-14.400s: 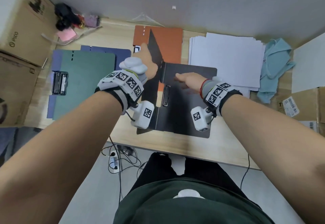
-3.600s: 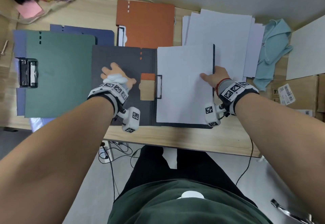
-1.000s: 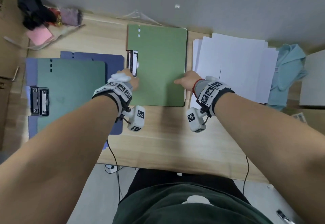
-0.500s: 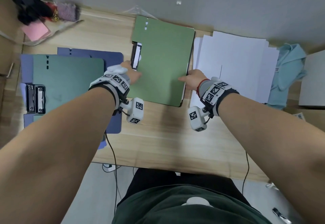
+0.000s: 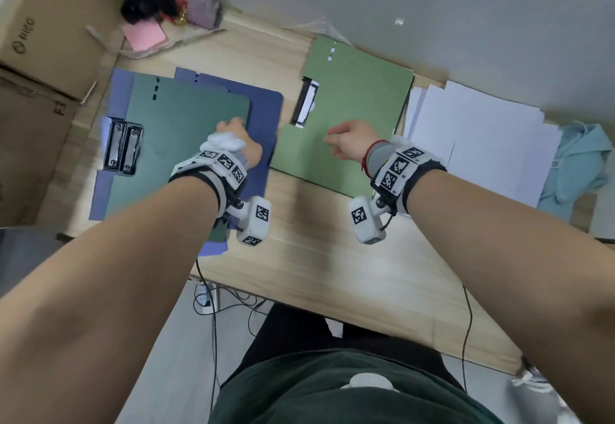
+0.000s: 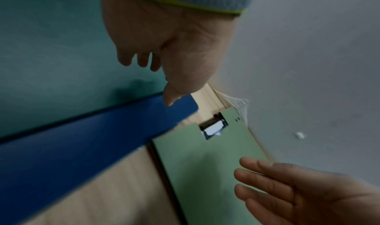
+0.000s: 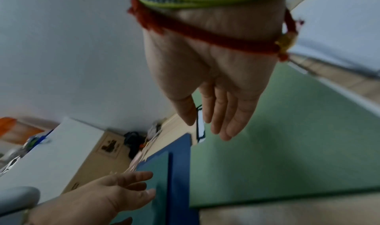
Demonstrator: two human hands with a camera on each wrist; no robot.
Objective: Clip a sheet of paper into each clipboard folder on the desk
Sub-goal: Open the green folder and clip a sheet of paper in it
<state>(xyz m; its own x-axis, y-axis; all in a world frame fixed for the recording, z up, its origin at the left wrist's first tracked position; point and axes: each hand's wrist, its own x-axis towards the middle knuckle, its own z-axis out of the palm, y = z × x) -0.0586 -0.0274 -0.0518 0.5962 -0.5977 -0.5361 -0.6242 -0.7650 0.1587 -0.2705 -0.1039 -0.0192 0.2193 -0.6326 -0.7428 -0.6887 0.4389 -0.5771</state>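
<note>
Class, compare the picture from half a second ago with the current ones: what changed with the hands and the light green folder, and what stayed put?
Both hands let go of the light green folder. The left hand moved left over the dark green folder; the right hand now hovers open above the light green one. The paper stack and blue folder stayed put.

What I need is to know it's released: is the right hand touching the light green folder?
Apart. The right wrist view shows the right hand with straight fingers hovering above the light green folder, their shadow lying clear of the fingertips.
</note>
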